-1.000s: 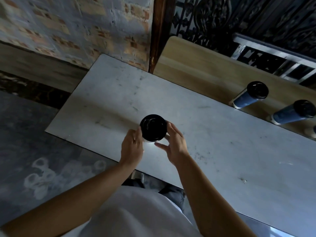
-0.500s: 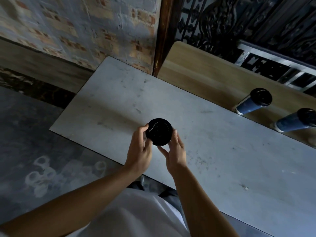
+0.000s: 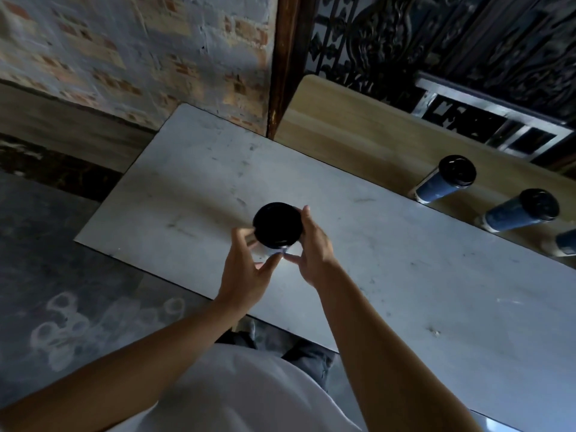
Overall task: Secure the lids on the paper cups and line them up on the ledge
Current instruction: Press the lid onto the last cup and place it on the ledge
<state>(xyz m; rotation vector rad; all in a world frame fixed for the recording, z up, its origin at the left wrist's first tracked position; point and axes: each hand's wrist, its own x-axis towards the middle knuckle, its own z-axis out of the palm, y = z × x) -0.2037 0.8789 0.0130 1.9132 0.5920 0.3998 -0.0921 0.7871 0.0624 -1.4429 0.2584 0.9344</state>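
A paper cup with a black lid (image 3: pixel 277 224) on top is held over the grey table (image 3: pixel 405 275), seen from above so that the lid hides most of the cup. My right hand (image 3: pixel 311 247) grips its right side at the rim. My left hand (image 3: pixel 249 266) is at the cup's left and lower side, fingers spread and blurred, thumb near the cup's base. On the wooden ledge (image 3: pixel 358 132) at the back right stand two lidded blue cups (image 3: pixel 445 179) (image 3: pixel 520 210); a third blue cup (image 3: pixel 565 243) is cut off by the frame's right edge.
A brick wall (image 3: pixel 124 57) rises at the back left, a dark wooden post (image 3: pixel 283 57) beside it. Black ornate ironwork (image 3: pixel 436 42) and a metal frame (image 3: pixel 498 120) stand behind the ledge. The table's left edge drops to a grey floor (image 3: pixel 62 291).
My left hand has loosened from the lid and slid down the cup's side, its fingers spreading. The right hand stays on the rim. The view has shifted slightly.
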